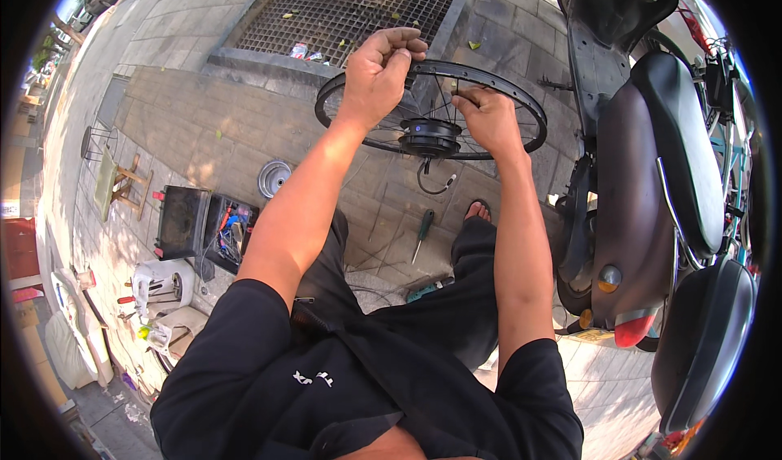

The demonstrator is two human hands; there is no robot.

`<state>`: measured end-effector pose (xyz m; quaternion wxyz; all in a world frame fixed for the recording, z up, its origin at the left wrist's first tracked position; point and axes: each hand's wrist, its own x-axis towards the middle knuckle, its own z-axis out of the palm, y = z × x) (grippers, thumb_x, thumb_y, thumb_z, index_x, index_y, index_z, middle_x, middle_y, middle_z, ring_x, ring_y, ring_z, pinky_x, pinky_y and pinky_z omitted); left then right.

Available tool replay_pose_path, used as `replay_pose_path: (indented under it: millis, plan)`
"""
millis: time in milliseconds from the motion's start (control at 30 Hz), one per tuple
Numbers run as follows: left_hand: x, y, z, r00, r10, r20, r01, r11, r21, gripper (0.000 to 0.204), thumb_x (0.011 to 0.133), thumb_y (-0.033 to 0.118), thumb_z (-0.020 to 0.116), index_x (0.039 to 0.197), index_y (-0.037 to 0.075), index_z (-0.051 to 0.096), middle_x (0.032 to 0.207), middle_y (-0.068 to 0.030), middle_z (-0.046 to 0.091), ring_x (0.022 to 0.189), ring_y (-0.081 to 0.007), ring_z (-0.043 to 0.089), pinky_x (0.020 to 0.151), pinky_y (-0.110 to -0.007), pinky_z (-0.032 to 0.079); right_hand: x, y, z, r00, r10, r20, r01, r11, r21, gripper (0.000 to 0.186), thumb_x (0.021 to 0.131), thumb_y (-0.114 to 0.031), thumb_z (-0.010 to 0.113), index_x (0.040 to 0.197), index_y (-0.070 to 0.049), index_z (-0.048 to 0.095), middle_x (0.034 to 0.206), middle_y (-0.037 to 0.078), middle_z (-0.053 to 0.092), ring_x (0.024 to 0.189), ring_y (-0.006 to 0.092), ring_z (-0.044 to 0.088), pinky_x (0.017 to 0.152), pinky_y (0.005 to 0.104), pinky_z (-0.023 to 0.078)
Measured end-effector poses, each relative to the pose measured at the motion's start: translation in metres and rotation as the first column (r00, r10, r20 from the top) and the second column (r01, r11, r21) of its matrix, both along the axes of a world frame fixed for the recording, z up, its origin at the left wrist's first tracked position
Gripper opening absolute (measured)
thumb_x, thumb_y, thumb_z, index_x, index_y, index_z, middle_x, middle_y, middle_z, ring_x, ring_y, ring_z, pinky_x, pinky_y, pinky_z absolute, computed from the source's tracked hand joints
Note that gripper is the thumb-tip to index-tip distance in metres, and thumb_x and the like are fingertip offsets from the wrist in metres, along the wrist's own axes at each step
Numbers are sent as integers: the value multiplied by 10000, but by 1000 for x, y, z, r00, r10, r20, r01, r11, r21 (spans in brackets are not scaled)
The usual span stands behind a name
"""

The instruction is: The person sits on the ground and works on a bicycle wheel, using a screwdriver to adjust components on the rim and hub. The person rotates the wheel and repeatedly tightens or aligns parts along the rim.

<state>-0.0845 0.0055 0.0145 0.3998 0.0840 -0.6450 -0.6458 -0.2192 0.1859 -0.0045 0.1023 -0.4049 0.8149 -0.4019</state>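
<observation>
A black spoked wheel (533, 111) with a dark hub motor (429, 138) at its centre is held up in front of me, tilted. A short cable (436, 191) hangs from the hub. My left hand (381, 73) is at the far left part of the rim, fingers curled toward the thumb; what they pinch is too small to make out. Inside the rim, my right hand (489, 119) pinches a thin spoke (454, 105) between thumb and fingers. The left hand and forearm hide part of the rim.
A screwdriver (423, 236) lies on the paving between my feet. To the left are a round metal part (274, 179), an open toolbox (183, 224) and a wooden stool (124, 184). A scooter (635, 191) stands close at right. Beyond the wheel is a tree grate (326, 20).
</observation>
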Motion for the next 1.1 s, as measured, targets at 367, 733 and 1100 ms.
replay_pose_path:
  millis: [367,733,1100]
  plan:
    - [12,-5,-6,996,-14,87,37,963,-266,342,945,29,672,1284,-24,667,1191,-108,739,1115,-187,704,1012,-329,556,1,-1,4,1000,-8,6,8,1000,19,276,937,-196,715,1130,-18,799,1115,214,764,1035,385,729,937,415,547]
    - [14,-8,-3,987,97,128,-20,864,-503,312,882,60,723,1194,45,725,1123,-82,767,1079,-219,736,987,-350,567,-8,-6,-4,1000,5,-16,-5,1000,-15,295,941,-200,726,1140,8,790,1139,204,767,1074,356,730,967,390,544]
    - [14,-11,-5,984,92,155,0,861,-509,313,912,51,721,1225,43,717,1155,-71,771,1107,-179,726,1003,-325,557,-5,-6,-2,1000,9,10,-9,1000,-15,275,935,-178,718,1132,-2,796,1154,204,772,1090,366,734,985,392,549]
